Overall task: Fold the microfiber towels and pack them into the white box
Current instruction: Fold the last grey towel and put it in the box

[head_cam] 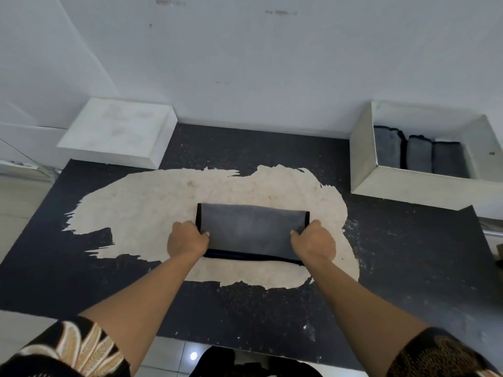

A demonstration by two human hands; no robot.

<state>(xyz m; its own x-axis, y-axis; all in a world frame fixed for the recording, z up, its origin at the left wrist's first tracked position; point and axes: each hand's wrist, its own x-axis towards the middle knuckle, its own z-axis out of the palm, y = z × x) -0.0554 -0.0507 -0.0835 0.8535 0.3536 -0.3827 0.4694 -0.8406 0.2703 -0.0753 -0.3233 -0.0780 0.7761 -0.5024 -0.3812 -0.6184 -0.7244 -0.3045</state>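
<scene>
Patterned black-and-gold sleeves (68,349) sit at the near edge of the view, and both bare forearms reach forward over the table (408,268), a dark, speckled top with a large pale worn patch (149,208) in its middle.

On that patch lies the towel (251,229), grey with a dark hem and folded into a long rectangle. Its doubled hem runs along the near side.

The left hand (187,240) grips the towel's left short end. The fingers are curled round the edge and the thumb lies on top of the cloth; the fingertips are hidden. The right hand (313,242) grips the right short end in the same way, thumb on top and knuckles up. The two hands are level with each other, near the towel's near corners.

At the far left corner of the table stands a white slab (117,131). The faint marks on its top are too blurred to read.

At the far right corner stands the box (362,156), white and open-topped. Three packed towels (419,155) stand side by side in it, grey with dark hems. Behind everything is a white wall (245,63), scuffed in places.
</scene>
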